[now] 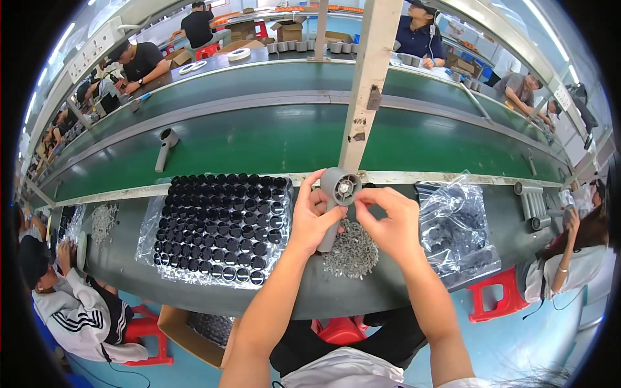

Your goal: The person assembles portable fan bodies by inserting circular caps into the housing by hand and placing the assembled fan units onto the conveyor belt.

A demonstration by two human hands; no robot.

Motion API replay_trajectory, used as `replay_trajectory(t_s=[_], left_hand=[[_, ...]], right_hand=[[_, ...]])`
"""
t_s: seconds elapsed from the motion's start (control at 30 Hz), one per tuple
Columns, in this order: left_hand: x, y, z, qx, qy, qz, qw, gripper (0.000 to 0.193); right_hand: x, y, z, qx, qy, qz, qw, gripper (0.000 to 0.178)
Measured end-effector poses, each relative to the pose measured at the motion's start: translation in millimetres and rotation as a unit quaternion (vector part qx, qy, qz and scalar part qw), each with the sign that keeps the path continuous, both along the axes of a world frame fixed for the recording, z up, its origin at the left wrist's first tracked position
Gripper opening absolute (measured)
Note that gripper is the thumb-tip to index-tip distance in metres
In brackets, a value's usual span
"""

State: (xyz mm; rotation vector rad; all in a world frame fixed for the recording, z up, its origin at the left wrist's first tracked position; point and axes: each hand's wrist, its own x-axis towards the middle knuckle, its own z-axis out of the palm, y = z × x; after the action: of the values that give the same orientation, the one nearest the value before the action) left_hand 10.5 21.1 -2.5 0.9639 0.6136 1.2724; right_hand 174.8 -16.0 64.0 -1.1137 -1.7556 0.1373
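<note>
My left hand (310, 222) is wrapped round a grey hair dryer housing (332, 183), holding it above the work table with its round open end facing me and the handle pointing down. Inside the opening, spokes and a shiny centre show. At the right of that rim, my right hand (396, 226) has thumb and forefinger pinched together; whatever they hold is too small to make out. Below both hands lies a heap of small silvery metal pieces (352, 255). Rows of glossy black round caps (217, 223) sit on clear plastic to the left.
A crumpled clear plastic bag (454, 229) lies to the right, beside several stacked grey housings (533, 204). Beyond a metal post (363, 97), another grey housing (166, 145) rests on the green conveyor belt (259, 139). An open cardboard box (174, 333) stands below left. Other people sit around.
</note>
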Motion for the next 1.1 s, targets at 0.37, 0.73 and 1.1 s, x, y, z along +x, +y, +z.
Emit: replay_trajectory(t_s=[0.37, 0.73, 1.1], left_hand=[[0, 0, -2, 0.006, 0.025, 0.016, 1.0, 0.082], [1, 1, -6, -0.022, 0.044, 0.032, 0.998, 0.082], [-1, 3, -9, -0.061, 0.079, 0.064, 0.993, 0.082]], right_hand=[[-2, 19, 2, 0.11, -0.228, 0.026, 0.967, 0.025], [0, 27, 0, 0.117, -0.298, 0.067, 0.945, 0.026], [-13, 36, -12, 0.097, -0.367, 0.038, 0.924, 0.033]])
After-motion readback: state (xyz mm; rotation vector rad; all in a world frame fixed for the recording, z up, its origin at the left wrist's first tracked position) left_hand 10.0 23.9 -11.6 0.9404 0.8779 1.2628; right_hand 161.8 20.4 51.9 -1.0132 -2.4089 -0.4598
